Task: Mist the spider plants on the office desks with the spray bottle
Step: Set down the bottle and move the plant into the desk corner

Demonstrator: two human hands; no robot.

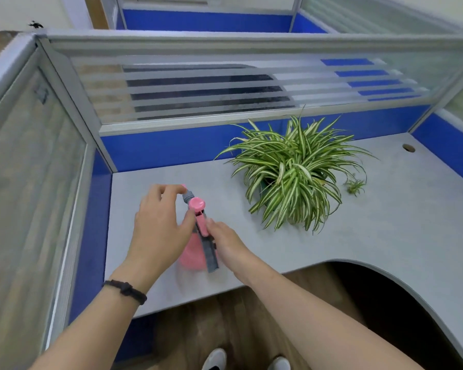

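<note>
A pink spray bottle [195,252] with a grey handle and a pink pump knob stands on the grey desk [385,236] near its front left. My left hand [158,225] curls over the nozzle end at the bottle's top, fingertips pinched on the grey nozzle. My right hand [227,243] lies against the handle's right side, fingers wrapped toward it. A spider plant [294,169] with striped green and white leaves sits in a mostly hidden pot further back to the right, apart from both hands.
Blue and frosted-glass cubicle partitions [198,92] wall the desk at the back, left and right. A cable hole [408,148] is at the back right. The desk front curves inward over a wooden floor, where my shoes [217,359] show.
</note>
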